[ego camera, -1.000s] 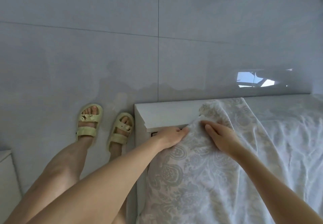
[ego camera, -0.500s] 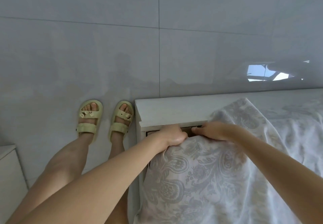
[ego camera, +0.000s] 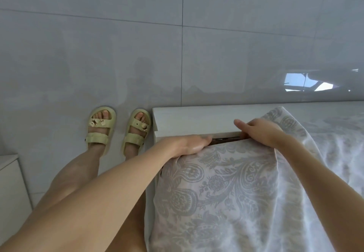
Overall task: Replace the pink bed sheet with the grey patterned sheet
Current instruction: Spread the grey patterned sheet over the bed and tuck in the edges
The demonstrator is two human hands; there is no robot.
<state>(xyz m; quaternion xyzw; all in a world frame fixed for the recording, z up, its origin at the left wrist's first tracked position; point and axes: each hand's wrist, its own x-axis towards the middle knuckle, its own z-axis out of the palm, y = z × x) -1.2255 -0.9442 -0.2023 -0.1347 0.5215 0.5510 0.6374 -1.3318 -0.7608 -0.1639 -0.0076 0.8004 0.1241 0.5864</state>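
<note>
The grey patterned sheet (ego camera: 226, 192) covers the mattress corner at the lower right, and a loose fold of it lies over the white bed frame (ego camera: 193, 120). My left hand (ego camera: 189, 145) presses flat on the sheet's corner, its fingertips at the dark gap between mattress and frame. My right hand (ego camera: 260, 131) pushes the sheet's edge down into that gap. Its fingers are hidden in the gap and its thumb sticks out over the frame. No pink sheet is in view.
My feet in pale green sandals (ego camera: 118, 131) stand on the glossy grey tiled floor (ego camera: 98, 54) just left of the bed frame. A white cabinet (ego camera: 9, 182) stands at the lower left edge.
Both hands have moved from the top of the sheet to the mattress edge. The right hand has slid right and pushed the sheet's edge into the gap by the frame.
</note>
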